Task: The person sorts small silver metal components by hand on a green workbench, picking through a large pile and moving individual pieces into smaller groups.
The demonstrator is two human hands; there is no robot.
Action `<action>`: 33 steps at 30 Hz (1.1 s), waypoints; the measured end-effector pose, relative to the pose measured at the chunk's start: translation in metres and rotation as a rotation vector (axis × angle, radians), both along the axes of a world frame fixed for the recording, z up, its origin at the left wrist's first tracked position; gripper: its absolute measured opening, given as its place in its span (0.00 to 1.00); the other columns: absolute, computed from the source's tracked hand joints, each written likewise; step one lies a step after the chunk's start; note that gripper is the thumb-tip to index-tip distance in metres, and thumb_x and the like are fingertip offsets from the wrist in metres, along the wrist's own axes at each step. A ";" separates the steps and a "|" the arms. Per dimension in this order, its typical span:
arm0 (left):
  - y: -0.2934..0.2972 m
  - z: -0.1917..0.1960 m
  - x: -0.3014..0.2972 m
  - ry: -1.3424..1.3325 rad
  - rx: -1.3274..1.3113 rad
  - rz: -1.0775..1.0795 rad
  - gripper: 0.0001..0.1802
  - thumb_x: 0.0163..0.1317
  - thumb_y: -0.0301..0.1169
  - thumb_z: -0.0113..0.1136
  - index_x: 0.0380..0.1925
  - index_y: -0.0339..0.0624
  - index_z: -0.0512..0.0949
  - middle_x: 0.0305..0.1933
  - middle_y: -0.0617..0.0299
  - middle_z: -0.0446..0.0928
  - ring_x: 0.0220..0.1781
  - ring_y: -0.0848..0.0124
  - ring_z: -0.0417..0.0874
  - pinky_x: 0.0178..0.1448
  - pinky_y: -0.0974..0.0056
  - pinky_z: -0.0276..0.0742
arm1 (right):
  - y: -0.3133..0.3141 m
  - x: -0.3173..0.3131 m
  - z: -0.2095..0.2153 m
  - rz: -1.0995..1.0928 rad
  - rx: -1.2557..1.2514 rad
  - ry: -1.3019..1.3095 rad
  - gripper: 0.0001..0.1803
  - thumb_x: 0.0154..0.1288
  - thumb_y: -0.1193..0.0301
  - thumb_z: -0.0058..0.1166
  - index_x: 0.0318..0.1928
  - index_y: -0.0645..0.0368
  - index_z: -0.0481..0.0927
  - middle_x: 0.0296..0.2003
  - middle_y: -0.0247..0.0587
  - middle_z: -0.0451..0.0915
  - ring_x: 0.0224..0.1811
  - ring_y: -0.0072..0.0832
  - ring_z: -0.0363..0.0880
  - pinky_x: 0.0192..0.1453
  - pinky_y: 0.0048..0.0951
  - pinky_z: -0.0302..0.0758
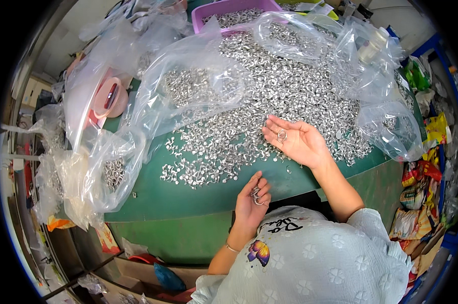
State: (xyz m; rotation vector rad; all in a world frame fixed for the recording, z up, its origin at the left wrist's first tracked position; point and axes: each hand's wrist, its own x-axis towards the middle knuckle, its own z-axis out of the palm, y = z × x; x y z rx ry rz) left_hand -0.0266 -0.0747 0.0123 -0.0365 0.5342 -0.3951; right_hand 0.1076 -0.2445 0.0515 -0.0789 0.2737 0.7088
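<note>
Shiny metal rings point(269, 96), glossy clear plastic bags point(188, 76), matt green table point(188, 197)

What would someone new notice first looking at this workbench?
First, the broad heap of small silvery metal rings spread across the middle of the green table. Next, crumpled clear plastic bags ring the heap, some with rings inside. Then the hands: the right hand lies palm up with one ring on it at the heap's near edge, while the left hand pinches a few rings.
</note>
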 end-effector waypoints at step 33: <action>0.008 -0.009 0.008 -0.012 -0.023 -0.001 0.05 0.70 0.26 0.48 0.43 0.38 0.69 0.31 0.65 0.63 0.29 0.75 0.63 0.28 0.71 0.61 | -0.112 0.289 0.043 -0.974 -0.437 0.136 0.09 0.63 0.77 0.42 0.41 0.71 0.69 0.43 0.52 0.70 0.46 0.39 0.73 0.54 0.39 0.75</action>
